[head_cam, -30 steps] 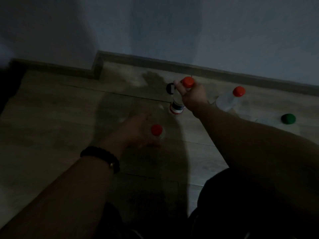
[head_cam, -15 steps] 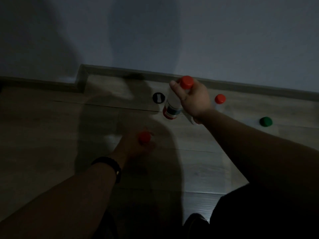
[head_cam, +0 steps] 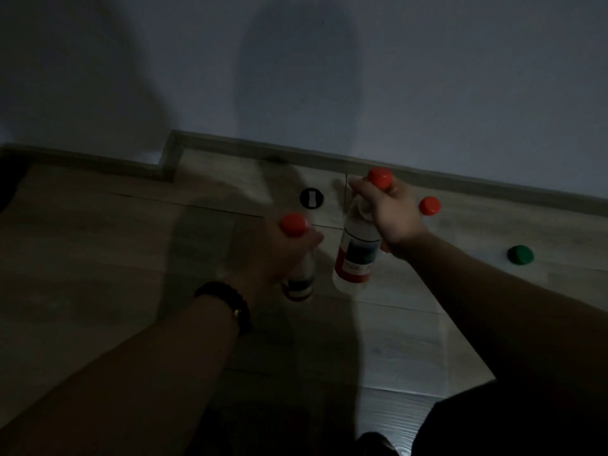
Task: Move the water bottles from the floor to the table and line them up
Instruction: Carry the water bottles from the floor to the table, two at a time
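Note:
The room is dim. My right hand (head_cam: pixel 391 213) grips a clear water bottle (head_cam: pixel 357 255) by its neck, just under its red cap, and holds it above the wooden floor (head_cam: pixel 98 258). My left hand (head_cam: pixel 279 255) grips a second red-capped bottle (head_cam: pixel 297 284) near its top, also lifted. Two more bottles stand on the floor to the right: one with a red cap (head_cam: pixel 429 205) partly hidden behind my right hand, and one with a green cap (head_cam: pixel 519 255). No table is in view.
A wall with a grey skirting board (head_cam: pixel 460 179) runs along the back and steps in at the left. A small round black object (head_cam: pixel 311 198) lies on the floor near the wall. My dark-clothed knee (head_cam: pixel 510 419) fills the bottom right.
Both hands have risen with their bottles, which now hang higher and closer together. The view has tilted up, showing more wall.

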Demonstrator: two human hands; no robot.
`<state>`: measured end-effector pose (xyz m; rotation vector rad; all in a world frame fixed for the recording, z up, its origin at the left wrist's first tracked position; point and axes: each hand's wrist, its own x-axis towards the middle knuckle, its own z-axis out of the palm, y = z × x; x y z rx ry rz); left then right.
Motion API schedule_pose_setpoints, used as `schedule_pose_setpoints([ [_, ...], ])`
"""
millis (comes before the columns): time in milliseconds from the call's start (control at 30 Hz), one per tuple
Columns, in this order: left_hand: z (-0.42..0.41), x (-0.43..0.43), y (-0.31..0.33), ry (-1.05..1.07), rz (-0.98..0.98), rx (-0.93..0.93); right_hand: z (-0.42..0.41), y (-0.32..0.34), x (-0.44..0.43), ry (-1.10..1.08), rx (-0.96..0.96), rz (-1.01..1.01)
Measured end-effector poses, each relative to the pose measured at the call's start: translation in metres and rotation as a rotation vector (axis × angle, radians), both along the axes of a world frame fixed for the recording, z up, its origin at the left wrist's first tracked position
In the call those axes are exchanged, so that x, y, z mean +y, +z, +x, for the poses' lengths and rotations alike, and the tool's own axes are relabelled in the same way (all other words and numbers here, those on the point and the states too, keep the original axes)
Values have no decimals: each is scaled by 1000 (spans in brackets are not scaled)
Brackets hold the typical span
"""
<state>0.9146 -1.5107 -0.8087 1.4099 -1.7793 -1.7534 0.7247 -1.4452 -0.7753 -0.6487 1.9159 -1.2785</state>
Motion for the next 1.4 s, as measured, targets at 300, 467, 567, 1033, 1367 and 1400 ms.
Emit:
schedule_pose_setpoints([
  [300,-5,-51,53,-60,106,20,2,9,-11,159,-173,0],
  [467,-1,-41,68,-94,174,-49,12,25,-3,197,-166,73],
  [567,2,-16,93,-64,235,-111,32,48,23,160,-172,133],
  [1033,48,81,434,10,92,-139,81,392,124,131,-21,120],
  [1367,40,119,702,-44,-130,47,79,668,169,29,137,-9],
  [1400,38,121,720,-60,-156,63,77,685,172,2,137,-30],
])
